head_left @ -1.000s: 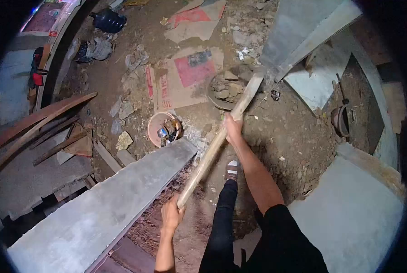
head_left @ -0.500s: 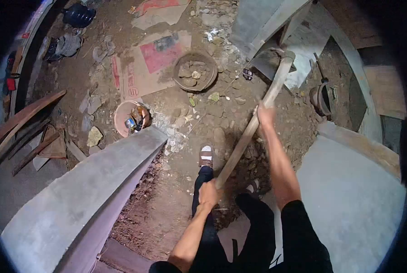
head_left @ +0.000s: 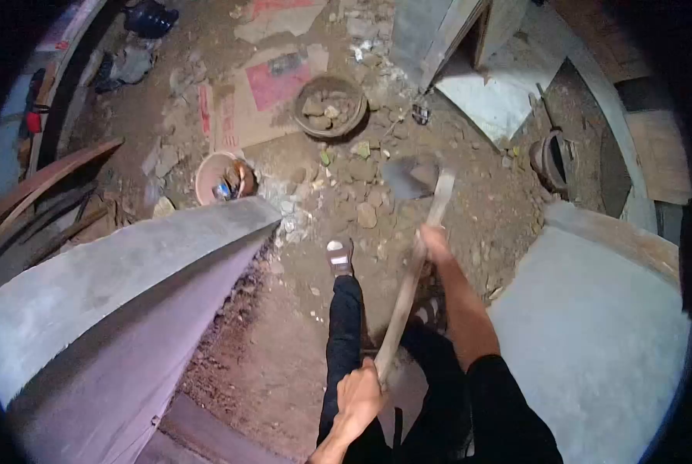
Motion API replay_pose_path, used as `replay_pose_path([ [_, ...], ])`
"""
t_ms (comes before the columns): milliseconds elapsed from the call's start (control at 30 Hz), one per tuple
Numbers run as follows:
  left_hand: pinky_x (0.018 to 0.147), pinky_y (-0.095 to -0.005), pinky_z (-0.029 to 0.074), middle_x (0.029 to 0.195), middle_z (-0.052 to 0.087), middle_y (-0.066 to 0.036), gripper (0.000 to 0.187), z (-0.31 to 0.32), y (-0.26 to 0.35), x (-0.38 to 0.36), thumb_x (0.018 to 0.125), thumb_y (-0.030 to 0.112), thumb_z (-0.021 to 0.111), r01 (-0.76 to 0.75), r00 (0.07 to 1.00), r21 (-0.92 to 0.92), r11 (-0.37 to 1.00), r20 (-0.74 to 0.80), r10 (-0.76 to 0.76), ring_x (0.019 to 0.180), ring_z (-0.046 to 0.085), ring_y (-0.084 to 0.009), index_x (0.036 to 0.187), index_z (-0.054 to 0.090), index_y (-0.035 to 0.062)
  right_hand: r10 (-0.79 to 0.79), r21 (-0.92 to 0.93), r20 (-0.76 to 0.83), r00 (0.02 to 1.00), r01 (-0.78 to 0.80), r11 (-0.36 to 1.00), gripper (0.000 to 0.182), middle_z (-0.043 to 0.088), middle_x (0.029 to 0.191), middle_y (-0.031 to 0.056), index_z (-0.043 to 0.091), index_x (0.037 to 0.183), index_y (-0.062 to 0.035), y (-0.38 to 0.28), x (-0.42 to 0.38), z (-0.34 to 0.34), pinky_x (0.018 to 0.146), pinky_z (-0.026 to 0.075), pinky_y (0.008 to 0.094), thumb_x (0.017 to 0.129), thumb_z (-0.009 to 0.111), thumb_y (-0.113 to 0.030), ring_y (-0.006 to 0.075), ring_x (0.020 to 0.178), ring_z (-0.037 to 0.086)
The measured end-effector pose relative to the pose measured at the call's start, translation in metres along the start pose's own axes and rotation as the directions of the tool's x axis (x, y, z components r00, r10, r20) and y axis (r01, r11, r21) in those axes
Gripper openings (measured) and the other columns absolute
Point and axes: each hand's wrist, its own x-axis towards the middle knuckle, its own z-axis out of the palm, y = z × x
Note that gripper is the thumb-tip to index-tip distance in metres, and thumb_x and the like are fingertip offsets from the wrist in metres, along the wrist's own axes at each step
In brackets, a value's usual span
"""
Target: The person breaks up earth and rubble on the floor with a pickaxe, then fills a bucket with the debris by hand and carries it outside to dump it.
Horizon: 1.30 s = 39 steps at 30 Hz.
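Observation:
Both my hands are wrapped round the wooden handle of a hoe (head_left: 404, 301). My left hand (head_left: 359, 393) grips it near the lower end, close to my legs. Farther up the shaft is my right hand (head_left: 436, 243), closed below the head. The hoe's wide metal blade (head_left: 410, 179) is low over the rubble and soil, slightly blurred, to the left of the handle's top. Loose stones (head_left: 367, 215) lie around and left of the blade. Beyond it stands a round basin (head_left: 332, 138) holding stones and dirt.
A pinkish bucket (head_left: 206, 184) with odds and ends stands left, near a low concrete wall (head_left: 129, 243). Another pale wall (head_left: 593, 332) is close on my right. Flattened cardboard (head_left: 245, 131) lies behind the bucket. A dark bucket (head_left: 548, 164) lies tipped at right.
The hoe's head has swung down and to the left, from beside the leaning panel to the rubble. Both hands have moved lower and nearer my body, still gripping the handle.

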Motion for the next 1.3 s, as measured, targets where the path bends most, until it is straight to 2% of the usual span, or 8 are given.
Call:
replay_pose_path([
  [367, 0.081, -0.0494, 0.051, 0.094, 0.066, -0.027, 0.039, -0.036, -0.04, 0.095, 0.075, 0.013, 0.07, -0.086, 0.996, -0.099, 0.991, -0.043, 0.082, 0.093, 0.063, -0.0444, 0.112, 0.059, 0.0022, -0.298, -0.153, -0.244, 0.923, 0.267, 0.952, 0.043, 0.06, 0.097, 0.0129, 0.045, 0.122, 0.0028, -0.057, 0.05, 0.02, 0.06, 0.051, 0.0369, 0.085, 0.062, -0.009, 0.022, 0.076, 0.06],
  [533, 0.072, -0.0497, 0.054, 0.085, 0.066, -0.029, 0.043, -0.049, -0.006, 0.132, 0.08, 0.013, 0.064, -0.055, 0.996, -0.013, 0.998, 0.067, 0.056, 0.084, 0.066, -0.0437, 0.117, 0.05, -0.0048, 0.012, -0.476, -0.26, 0.966, -0.139, 0.868, 0.027, 0.061, 0.087, 0.0119, 0.055, 0.105, 0.0066, -0.138, 0.053, 0.06, 0.055, 0.049, 0.0376, 0.084, 0.058, -0.011, 0.0207, 0.069, 0.06],
  [900, 0.07, -0.0466, 0.056, 0.077, 0.064, -0.031, 0.049, -0.077, -0.019, 0.029, 0.075, 0.009, 0.071, 0.071, 0.972, 0.088, 0.994, 0.217, -0.089, 0.079, 0.067, -0.044, 0.111, 0.044, -0.013, 0.07, -0.504, 0.02, 0.997, -0.05, 0.862, 0.02, 0.056, 0.069, 0.0055, 0.055, 0.073, -0.0082, 0.046, 0.046, 0.082, 0.052, 0.046, 0.036, 0.091, 0.053, -0.016, 0.0187, 0.057, 0.053],
  [1033, 0.059, -0.042, 0.056, 0.074, 0.065, -0.028, 0.048, -0.133, 0.042, 0.032, 0.075, 0.009, 0.069, -0.105, 0.99, 0.254, 0.962, 0.114, 0.078, 0.072, 0.068, -0.0401, 0.109, 0.048, -0.0166, 0.169, -0.299, 0.083, 0.982, -0.137, 0.944, 0.02, 0.054, 0.069, 0.004, 0.052, 0.074, -0.0085, -0.037, -0.006, 0.1, 0.058, 0.047, 0.0361, 0.092, 0.049, -0.017, 0.0189, 0.063, 0.052],
  [1100, 0.058, -0.0426, 0.055, 0.07, 0.064, -0.025, 0.041, -0.163, 0.073, 0.026, 0.077, 0.009, 0.066, -0.189, 0.982, 0.294, 0.937, 0.046, 0.183, 0.068, 0.068, -0.0383, 0.105, 0.053, -0.0167, 0.018, 0.183, 0.403, 0.915, -0.1, 0.978, 0.018, 0.053, 0.07, 0.0046, 0.052, 0.079, -0.0078, -0.04, 0.001, 0.09, 0.062, 0.047, 0.0353, 0.094, 0.046, -0.017, 0.0199, 0.061, 0.051],
  [1233, 0.057, -0.0402, 0.055, 0.068, 0.065, -0.02, 0.028, -0.209, 0.106, 0.013, 0.077, 0.011, 0.064, -0.39, 0.893, 0.556, 0.734, 0.032, 0.45, 0.066, 0.069, -0.0327, 0.095, 0.06, -0.0096, -0.274, 0.443, 0.311, 0.91, 0.116, 0.889, 0.008, 0.054, 0.072, 0.0075, 0.052, 0.082, -0.006, -0.05, -0.024, 0.078, 0.06, 0.049, 0.0375, 0.086, 0.051, -0.013, 0.0231, 0.061, 0.054],
  [1267, 0.054, -0.0382, 0.052, 0.065, 0.064, -0.016, 0.024, -0.227, 0.118, 0.011, 0.076, 0.011, 0.063, -0.38, 0.899, 0.625, 0.682, 0.074, 0.433, 0.064, 0.068, -0.0296, 0.094, 0.062, -0.0056, 0.031, 0.558, 0.319, 0.947, -0.214, 0.802, 0.008, 0.054, 0.072, 0.0082, 0.051, 0.081, -0.0055, -0.051, 0.011, 0.074, 0.059, 0.049, 0.0375, 0.085, 0.052, -0.013, 0.0237, 0.063, 0.055],
  [1300, 0.053, -0.0377, 0.048, 0.063, 0.06, -0.012, 0.021, -0.241, 0.118, 0.004, 0.074, 0.009, 0.062, -0.483, 0.669, 0.689, 0.54, -0.107, 0.736, 0.061, 0.064, -0.0274, 0.091, 0.062, -0.0023, 0.024, 0.561, 0.312, 0.95, -0.205, 0.802, 0.008, 0.054, 0.072, 0.0082, 0.051, 0.081, -0.0055, -0.061, 0.001, 0.074, 0.059, 0.049, 0.0375, 0.085, 0.052, -0.013, 0.0237, 0.063, 0.055],
])
